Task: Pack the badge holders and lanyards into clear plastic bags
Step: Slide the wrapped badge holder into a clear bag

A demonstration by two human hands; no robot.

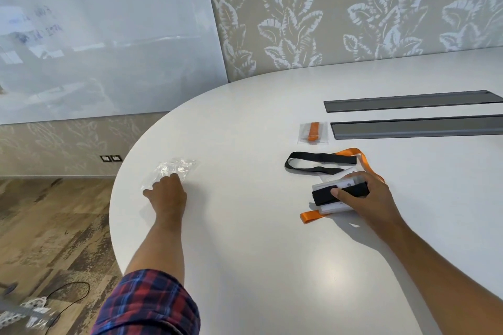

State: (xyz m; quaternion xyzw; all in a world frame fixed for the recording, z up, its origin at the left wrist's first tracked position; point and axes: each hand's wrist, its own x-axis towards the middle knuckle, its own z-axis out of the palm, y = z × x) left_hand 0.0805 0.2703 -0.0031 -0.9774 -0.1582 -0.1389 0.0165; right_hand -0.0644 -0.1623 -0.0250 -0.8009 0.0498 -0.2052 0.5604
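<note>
A crumpled pile of clear plastic bags (174, 168) lies near the left edge of the white table (245, 239). My left hand (167, 193) lies on its near side, fingers touching the plastic. My right hand (364, 196) grips a clear badge holder wrapped in a folded black lanyard (324, 196), thumb pressed on the black band. Beneath it runs an orange lanyard (310, 216), its strap looping out behind my hand. A loose black lanyard (318, 163) lies just beyond. Farther back sits a sealed clear bag with an orange lanyard (313, 132) inside.
Two long grey cable trays (413, 114) are set into the table at the back right. The rounded table edge curves close by my left hand. Below on the wood floor lie more plastic bags (27, 313) and a black cable.
</note>
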